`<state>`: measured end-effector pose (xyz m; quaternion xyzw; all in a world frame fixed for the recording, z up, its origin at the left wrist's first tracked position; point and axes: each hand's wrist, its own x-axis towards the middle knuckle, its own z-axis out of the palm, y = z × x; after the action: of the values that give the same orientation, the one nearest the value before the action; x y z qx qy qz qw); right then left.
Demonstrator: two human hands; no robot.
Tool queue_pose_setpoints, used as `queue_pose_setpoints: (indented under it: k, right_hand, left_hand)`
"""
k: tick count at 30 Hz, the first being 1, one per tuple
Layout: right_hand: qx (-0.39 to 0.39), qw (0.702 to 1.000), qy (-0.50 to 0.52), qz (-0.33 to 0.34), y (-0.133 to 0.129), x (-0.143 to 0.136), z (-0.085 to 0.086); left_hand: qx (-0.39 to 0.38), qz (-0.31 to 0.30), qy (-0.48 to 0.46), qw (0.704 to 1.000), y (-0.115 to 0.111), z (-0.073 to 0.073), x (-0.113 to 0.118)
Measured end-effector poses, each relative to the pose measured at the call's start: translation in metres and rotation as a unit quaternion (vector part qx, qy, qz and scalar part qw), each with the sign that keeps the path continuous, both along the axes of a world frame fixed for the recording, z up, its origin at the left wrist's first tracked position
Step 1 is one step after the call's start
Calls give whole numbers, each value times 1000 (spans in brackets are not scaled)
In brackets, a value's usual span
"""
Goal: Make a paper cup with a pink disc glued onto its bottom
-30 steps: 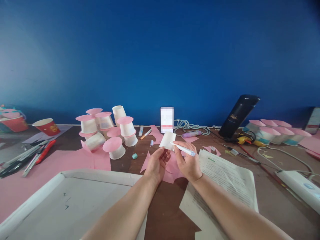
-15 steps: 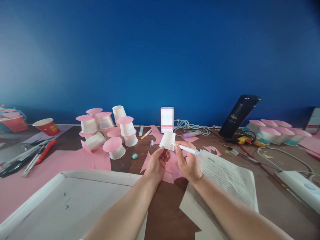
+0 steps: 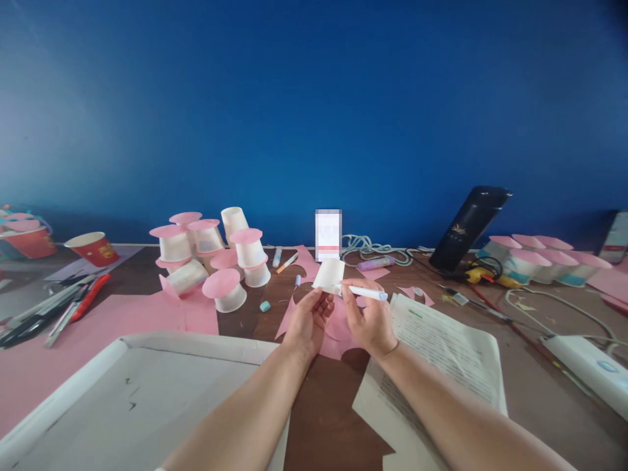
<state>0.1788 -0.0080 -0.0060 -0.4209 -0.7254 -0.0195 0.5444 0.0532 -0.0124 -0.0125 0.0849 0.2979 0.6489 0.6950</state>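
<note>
A small white paper cup [image 3: 330, 273] is held at its lower end by my left hand [image 3: 310, 322], fingers closed round it. My right hand [image 3: 369, 319] pinches a white pen [image 3: 369, 293], its tip end at the cup's right side. Pink cut paper [image 3: 338, 330] lies beneath both hands. Just behind the cup stands a phone [image 3: 328, 232] with a blurred screen. To the left, several white cups with pink paper discs [image 3: 224, 291] stand in a group, some stacked, one lying on its side.
A white box lid [image 3: 161, 399] lies front left, near pink sheets, a red cup [image 3: 93, 250] and cutters [image 3: 63, 307]. Printed pages [image 3: 451, 353] lie under my right arm. A black bottle [image 3: 468, 226], cables, more cups [image 3: 524, 265] and a power strip [image 3: 589, 369] are on the right.
The pen has tilted nearer to level, and its tip has moved down along the cup's right side. My left hand and the cup have hardly moved.
</note>
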Motion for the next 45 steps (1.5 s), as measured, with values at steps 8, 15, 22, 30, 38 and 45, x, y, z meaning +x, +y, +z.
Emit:
queue_pose_setpoints:
  k: [8,15,22,30,38,45]
  right_hand:
    - [-21,1000,-9,14,-5,-2,4]
    - [-13,999,36,-4,-3,0,5]
    - [-13,1000,20,-10,0,1,2]
    - [-9,1000,-1,-1,-1,1,2]
    - [-14,1000,-8,0,-3,0,3]
    - [-21,1000,-17,16,-5,-2,3]
  left_hand:
    - [6,-4,-7,1000,0,-2,1]
    - [-11,4,-16,1000,0,0,0]
    - [-8,3,-19,1000,0,0,0]
    - [-5,1,-18,1000,0,1,0]
    - [-7,-2,-21,1000,0,0,0]
    - [-1,-8,-24,1000,1,-4,-1]
